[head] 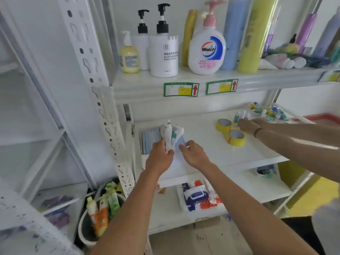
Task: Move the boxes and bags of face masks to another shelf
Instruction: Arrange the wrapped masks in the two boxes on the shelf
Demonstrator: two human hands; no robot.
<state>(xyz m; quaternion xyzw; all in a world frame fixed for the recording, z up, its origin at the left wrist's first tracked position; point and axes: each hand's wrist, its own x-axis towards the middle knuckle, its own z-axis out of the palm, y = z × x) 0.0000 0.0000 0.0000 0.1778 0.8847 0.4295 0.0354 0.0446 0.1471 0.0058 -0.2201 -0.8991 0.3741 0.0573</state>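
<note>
On the middle shelf, left end: mask bags against the post.
Left hand: grip grasping a white bundle.
Right hand: grip released, fingertips on masks.
Open room: bare shelf up to tape rolls.

1 view only, head-worn, wide-angle. Looks forward and down into a white rack from close range, near enough that both forearms stretch up from the bottom edge to the middle shelf. Sits about level with the top shelf, so bottles there appear almost side-on, while the middle shelf shows from above and the lower shelf from steeply above. Faces slightly right of the rack's left post, leaving a second rack along the left edge. Straight lines bend toward the corners. No second view to share with.
</note>
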